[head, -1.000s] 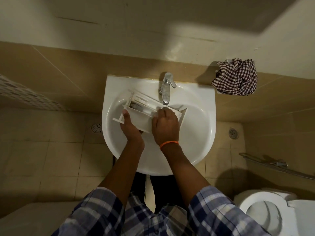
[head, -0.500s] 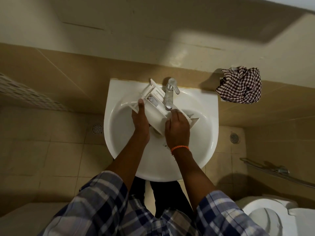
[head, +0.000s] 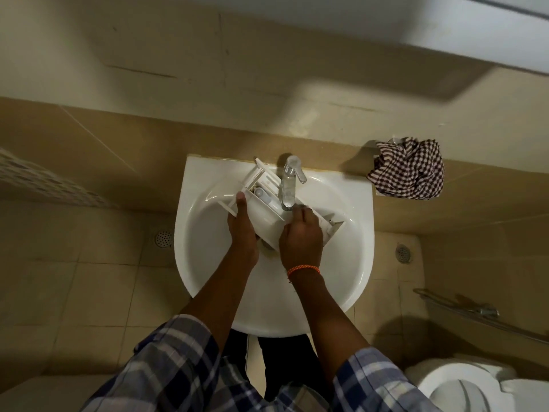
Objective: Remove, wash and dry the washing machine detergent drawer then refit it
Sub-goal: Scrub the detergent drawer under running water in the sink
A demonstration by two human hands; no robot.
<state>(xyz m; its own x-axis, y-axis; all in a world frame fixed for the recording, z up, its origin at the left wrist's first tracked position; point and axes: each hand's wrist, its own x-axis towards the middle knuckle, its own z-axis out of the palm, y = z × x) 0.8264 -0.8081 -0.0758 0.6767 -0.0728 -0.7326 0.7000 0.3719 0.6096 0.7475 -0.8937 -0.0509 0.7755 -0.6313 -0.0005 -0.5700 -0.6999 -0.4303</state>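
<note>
A: What are the hands doing?
B: The left hand (head: 242, 226) grips the drawer (head: 267, 217) by its near side; the right hand (head: 301, 236) closes on its other end.
A: Where's the drawer?
B: Between both hands, slanted over the sink (head: 208, 263), under the tap (head: 289, 185); a checked cloth (head: 408, 171) lies well right of the right hand
</note>
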